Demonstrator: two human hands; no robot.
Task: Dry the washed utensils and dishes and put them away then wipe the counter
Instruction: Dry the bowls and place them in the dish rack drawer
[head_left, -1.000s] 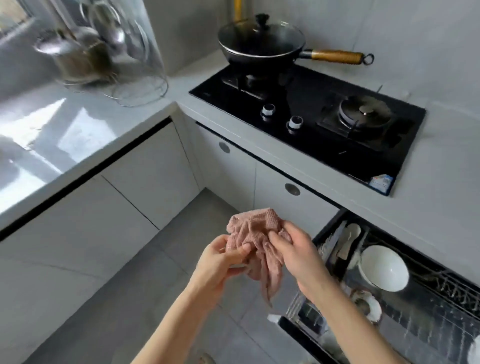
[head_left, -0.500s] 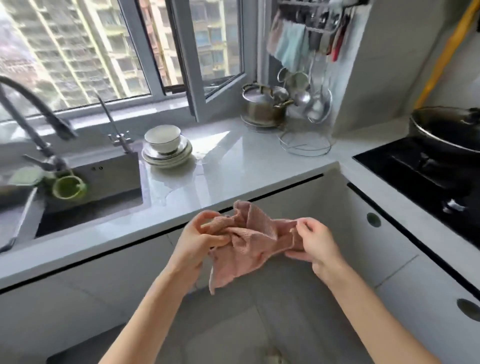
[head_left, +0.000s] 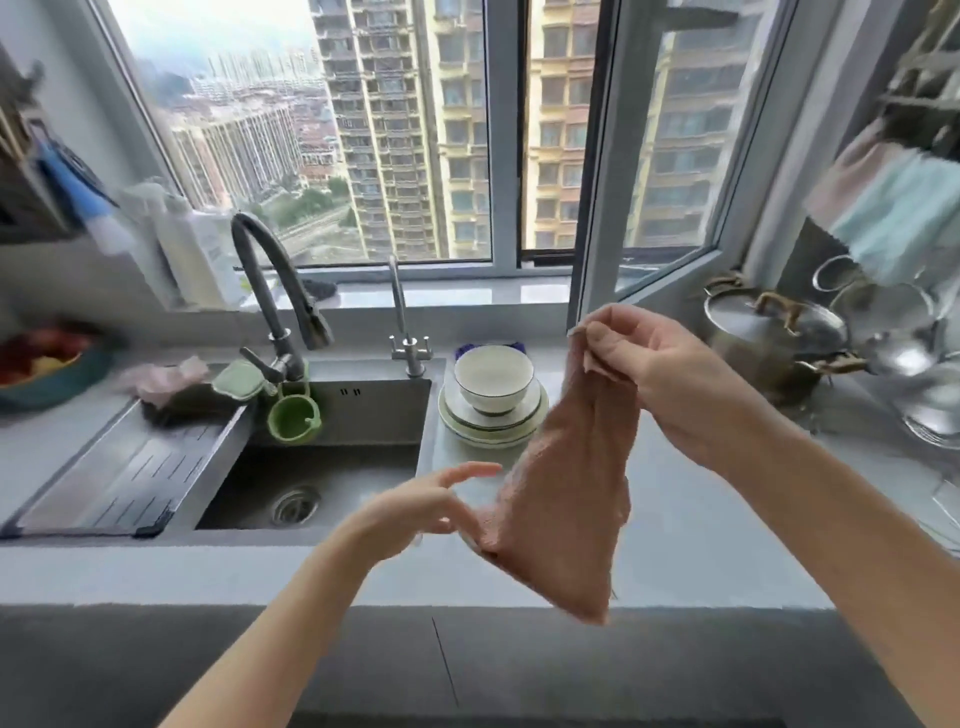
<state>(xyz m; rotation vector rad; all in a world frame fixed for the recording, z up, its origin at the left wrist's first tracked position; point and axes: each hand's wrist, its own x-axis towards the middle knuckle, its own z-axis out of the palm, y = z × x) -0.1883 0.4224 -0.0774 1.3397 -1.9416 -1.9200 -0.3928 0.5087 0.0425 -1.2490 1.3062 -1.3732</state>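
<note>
Now the pink cloth (head_left: 566, 499), bunched between both hands a moment ago, hangs opened out from the right hand (head_left: 649, 374) pinching its top corner, left hand (head_left: 421, 512) apart at its lower corner, grip unclear, near the bowl (head_left: 493, 376) and plates (head_left: 493, 423), probably dried next.

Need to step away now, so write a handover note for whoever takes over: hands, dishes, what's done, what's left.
The right hand pinches the top corner of the pink cloth, holding it up over the counter.
The left hand is at the cloth's lower corner with its fingers mostly straight; a grip cannot be confirmed.
A bowl sits on stacked plates on the counter, right of the sink.
Done: the cloth is in hand; nothing else can be judged.
Left: dry the bowl and plates, put them away, wipe the counter.
</note>
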